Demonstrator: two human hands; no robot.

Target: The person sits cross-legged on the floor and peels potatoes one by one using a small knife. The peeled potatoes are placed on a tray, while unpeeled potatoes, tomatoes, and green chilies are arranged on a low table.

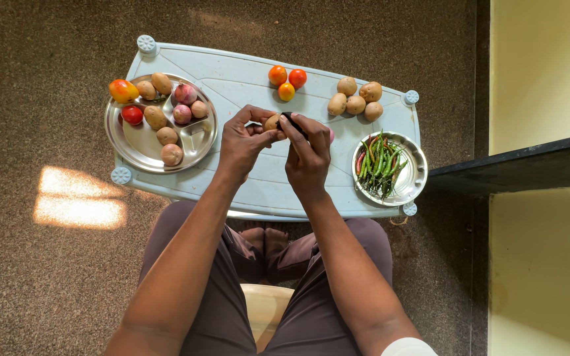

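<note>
My left hand [242, 140] holds a small potato [272, 122] above the middle of a pale blue plastic table [258, 188]. My right hand [308, 151] grips a dark-handled tool [293, 123], pressed against the potato. Whether it is a peeler or a knife I cannot tell, since my fingers hide most of it. Something pink [330, 135] shows just behind my right hand.
A steel plate [140, 142] at the left carries potatoes, onions and tomatoes. Three tomatoes [287, 81] and several potatoes [355, 97] lie at the table's far edge. A steel dish [417, 173] at the right holds green chillies. A dark ledge [516, 165] juts in at the right.
</note>
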